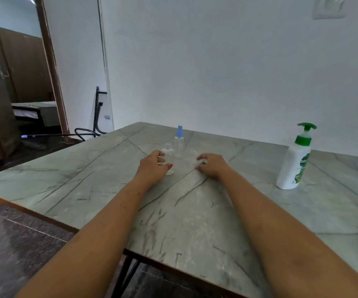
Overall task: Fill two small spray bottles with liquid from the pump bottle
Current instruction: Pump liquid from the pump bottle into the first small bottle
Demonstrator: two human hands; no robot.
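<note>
steadying the uncapped spray bottle [168, 151] on the table [195, 222], your left hand [152, 166] has fingers and thumb wrapped round the clear body, with the neck bare and pointing up. your right hand [213, 165] is curled round a small pale piece [201, 161] just beside it. that's likely the sprayer top, though it's too blurred to be sure. the second spray bottle [179, 143] stands just behind the first, blue top on. and the pump bottle [293, 166] is well off to your right, near the wall, upright, no hand on it.

so by my read neither small bottle is filled yet, and this is the setup. to do it well, park that pale piece close by where it won't roll. bring the pump bottle in near, or carry the little bottle over to it, so the spout sits right above that narrow neck. hold the small bottle low on its body, because it looks light and could tip. press the pump slowly, in short strokes, since a thick liquid could bridge the mouth and run down the outside.
</note>
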